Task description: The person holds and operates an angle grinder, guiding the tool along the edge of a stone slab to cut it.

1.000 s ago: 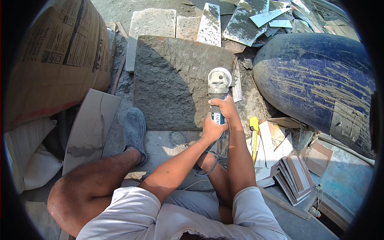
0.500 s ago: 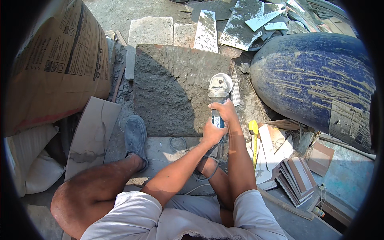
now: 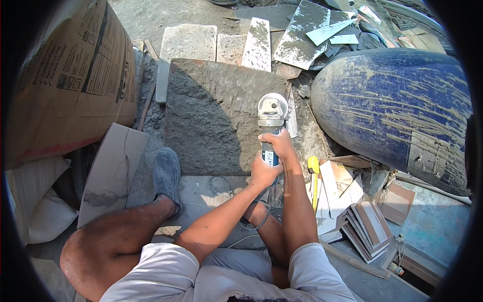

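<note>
Both my hands grip an angle grinder (image 3: 271, 121) with a dark body and a pale, dusty metal head. My left hand (image 3: 264, 173) wraps the rear of the body, and my right hand (image 3: 279, 145) closes round it just behind the head. The grinder's round disc or guard points away from me, over the right part of a large, rough, cement-coated slab (image 3: 216, 100). Whether the disc touches the slab I cannot tell. A grey cord (image 3: 261, 221) trails behind the grinder near my right leg.
A brown paper sack (image 3: 75, 95) stands at left beside a leaning tile piece (image 3: 113, 171). A blue drum (image 3: 387, 100) lies at right. Nearer are a yellow tape measure (image 3: 313, 165) and stacked tile strips (image 3: 367, 229). Broken tiles (image 3: 304, 38) lie beyond the slab.
The grinder's head has rolled a little in my hands, showing its rounded end more squarely. The whole view has shifted slightly; both hands keep their hold.
</note>
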`<action>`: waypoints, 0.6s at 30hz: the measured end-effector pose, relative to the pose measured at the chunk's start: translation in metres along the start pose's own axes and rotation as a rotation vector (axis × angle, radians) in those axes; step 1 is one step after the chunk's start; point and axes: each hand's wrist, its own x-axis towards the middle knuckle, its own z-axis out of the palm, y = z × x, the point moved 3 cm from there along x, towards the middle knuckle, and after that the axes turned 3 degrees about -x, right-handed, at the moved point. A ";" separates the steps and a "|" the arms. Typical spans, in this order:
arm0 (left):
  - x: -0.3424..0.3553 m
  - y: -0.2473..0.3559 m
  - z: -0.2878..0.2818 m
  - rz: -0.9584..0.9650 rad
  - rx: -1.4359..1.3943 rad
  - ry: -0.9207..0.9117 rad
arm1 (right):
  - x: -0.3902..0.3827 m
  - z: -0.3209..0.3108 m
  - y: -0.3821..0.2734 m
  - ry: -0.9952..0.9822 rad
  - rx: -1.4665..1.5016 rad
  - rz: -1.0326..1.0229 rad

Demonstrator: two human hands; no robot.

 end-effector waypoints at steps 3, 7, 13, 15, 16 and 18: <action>-0.004 -0.007 -0.014 0.013 -0.045 0.070 | -0.012 0.023 -0.012 -0.021 -0.027 -0.013; 0.001 -0.026 -0.018 -0.029 -0.136 0.024 | -0.012 0.028 -0.002 -0.015 -0.067 0.034; -0.014 -0.025 -0.012 0.031 -0.025 0.027 | -0.022 0.017 0.007 0.027 -0.051 0.090; -0.014 -0.023 -0.016 -0.006 -0.035 0.028 | -0.017 0.024 0.012 0.023 -0.079 -0.032; -0.011 -0.027 -0.021 -0.014 -0.097 0.024 | -0.019 0.033 0.004 0.017 -0.102 -0.022; -0.003 -0.033 -0.026 -0.025 -0.134 0.004 | -0.007 0.031 0.014 0.025 -0.159 0.008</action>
